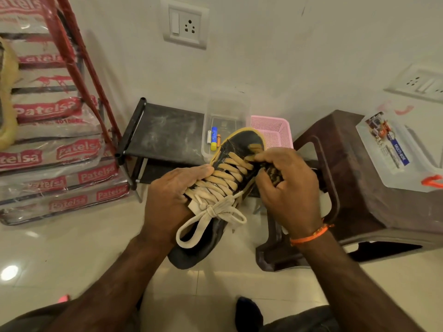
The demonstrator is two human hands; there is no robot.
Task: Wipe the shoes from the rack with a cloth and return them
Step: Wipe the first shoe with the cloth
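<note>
A black shoe with a tan sole rim and beige laces is held in mid-air in front of the black shoe rack. My left hand grips the shoe's left side, thumb over the laces near the tied bow. My right hand is curled over the shoe's right side near the toe, with a dark patterned cloth bunched under its fingers. The rack's top shelf is dusty and holds no shoes.
A clear plastic box with batteries and a pink basket sit on the rack's right end. A brown plastic stool carrying a clear lidded box stands to the right. Stacked sacks and a red ladder are at left.
</note>
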